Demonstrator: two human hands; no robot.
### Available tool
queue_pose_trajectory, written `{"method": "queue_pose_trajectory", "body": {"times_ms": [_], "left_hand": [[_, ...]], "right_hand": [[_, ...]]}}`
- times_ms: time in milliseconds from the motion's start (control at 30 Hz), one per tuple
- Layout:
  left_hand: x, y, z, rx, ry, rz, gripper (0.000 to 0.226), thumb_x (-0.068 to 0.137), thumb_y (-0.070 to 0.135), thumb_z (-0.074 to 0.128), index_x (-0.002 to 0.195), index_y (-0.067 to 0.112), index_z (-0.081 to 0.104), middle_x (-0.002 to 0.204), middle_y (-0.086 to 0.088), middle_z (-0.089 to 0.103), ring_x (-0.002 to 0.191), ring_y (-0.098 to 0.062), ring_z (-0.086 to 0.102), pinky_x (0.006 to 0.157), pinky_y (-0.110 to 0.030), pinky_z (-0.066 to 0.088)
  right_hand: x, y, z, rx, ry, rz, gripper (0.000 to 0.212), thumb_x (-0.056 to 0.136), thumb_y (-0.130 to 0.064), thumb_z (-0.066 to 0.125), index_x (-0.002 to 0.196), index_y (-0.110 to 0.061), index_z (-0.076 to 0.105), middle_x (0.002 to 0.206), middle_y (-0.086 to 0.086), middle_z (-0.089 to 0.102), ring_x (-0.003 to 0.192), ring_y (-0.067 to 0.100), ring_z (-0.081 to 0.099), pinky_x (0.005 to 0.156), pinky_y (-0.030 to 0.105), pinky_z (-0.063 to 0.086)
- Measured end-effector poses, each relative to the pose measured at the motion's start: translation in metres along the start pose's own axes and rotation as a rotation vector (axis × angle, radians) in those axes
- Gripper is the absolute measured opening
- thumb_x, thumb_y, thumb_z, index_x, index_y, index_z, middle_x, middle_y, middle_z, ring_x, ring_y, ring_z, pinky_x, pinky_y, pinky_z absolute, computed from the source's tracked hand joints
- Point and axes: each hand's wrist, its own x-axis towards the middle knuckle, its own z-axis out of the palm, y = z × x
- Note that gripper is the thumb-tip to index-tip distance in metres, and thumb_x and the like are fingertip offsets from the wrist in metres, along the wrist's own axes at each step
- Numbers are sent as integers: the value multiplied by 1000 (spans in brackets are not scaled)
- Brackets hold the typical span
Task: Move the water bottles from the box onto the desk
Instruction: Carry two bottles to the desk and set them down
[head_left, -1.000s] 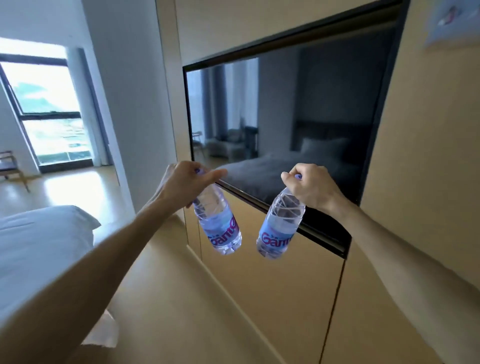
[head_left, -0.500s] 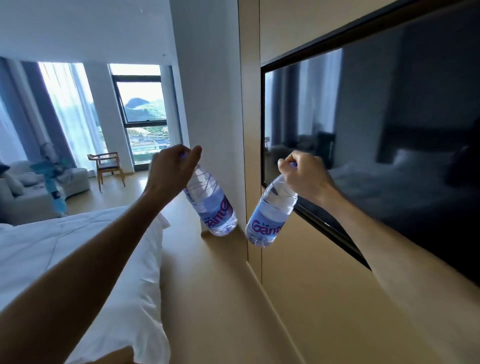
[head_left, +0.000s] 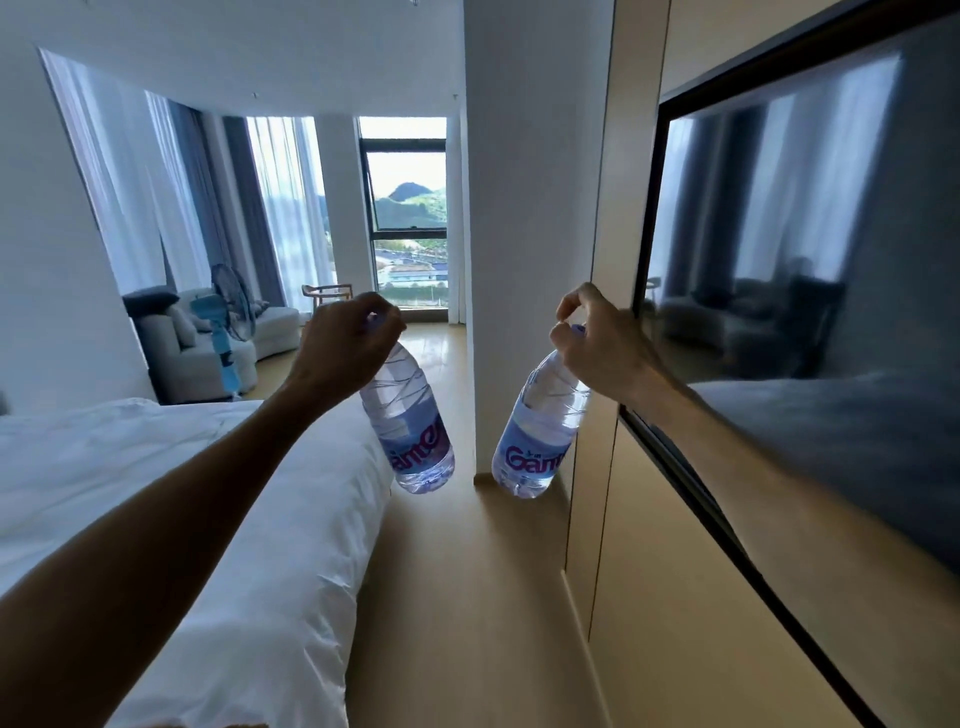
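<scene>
Wood floor (head_left: 467, 597) btwn white bed (head_left: 234, 519) & TV (head_left: 831, 291).

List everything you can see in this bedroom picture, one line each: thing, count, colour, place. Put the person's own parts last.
Water bottles: 2, clear with blue labels; left bottle, right bottle, hanging by their necks over the floor.
Bed: 1, white, lower left.
Television: 1, black, on the right wall.
Sofa: 1, pale grey, far left.
Fan: 1, blue and dark, before the sofa.
Chair: 1, wooden, by the window.
Window: 1, dark-framed, far end.
Floor: pale wood, centre.
Left hand: gripping the left bottle's top.
Right hand: gripping the right bottle's top.
</scene>
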Motion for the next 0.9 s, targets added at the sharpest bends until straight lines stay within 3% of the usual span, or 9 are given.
{"method": "queue_pose_trajectory", "body": {"times_ms": [100, 200, 533, 700, 900], "left_hand": [[25, -21, 19, -6, 25, -12, 50, 82, 49, 43, 96, 10, 71, 86, -9, 73, 69, -21, 66, 70, -39, 57], [53, -50, 42, 5, 49, -37, 33, 90, 33, 52, 96, 8, 71, 85, -11, 72, 65, -19, 60, 69, -37, 55], [165, -169, 104, -72, 110, -68, 37, 84, 37, 48, 93, 11, 72, 86, -7, 73, 72, -20, 65, 73, -39, 56], [218, -233, 137, -102, 131, -94, 36, 85, 36, 47, 94, 10, 71, 86, -7, 72, 72, -22, 67, 71, -43, 57], [279, -308, 178, -40, 146, -104, 37, 85, 35, 47, 95, 8, 70, 86, -9, 71, 70, -22, 65, 72, -42, 57]], "right_hand": [[33, 14, 22, 16, -23, -1, 16, 95, -23, 49, 110, -18, 50, 88, -1, 58, 83, 18, 60, 63, 23, 43], [70, 31, 53, 25, -41, 7, 12, 95, -21, 49, 107, -19, 51, 93, 0, 58, 90, 20, 60, 70, 25, 45], [219, 67, 152, -7, -49, -19, 16, 95, -18, 50, 108, -11, 57, 81, -4, 56, 86, 18, 59, 54, 9, 35], [291, 81, 204, 25, -44, -38, 14, 96, -16, 50, 106, -10, 57, 91, 3, 59, 97, 22, 62, 75, 22, 45], [378, 107, 273, 57, -46, -49, 16, 97, -17, 51, 110, -10, 57, 102, 7, 64, 100, 21, 62, 75, 23, 45]]}}
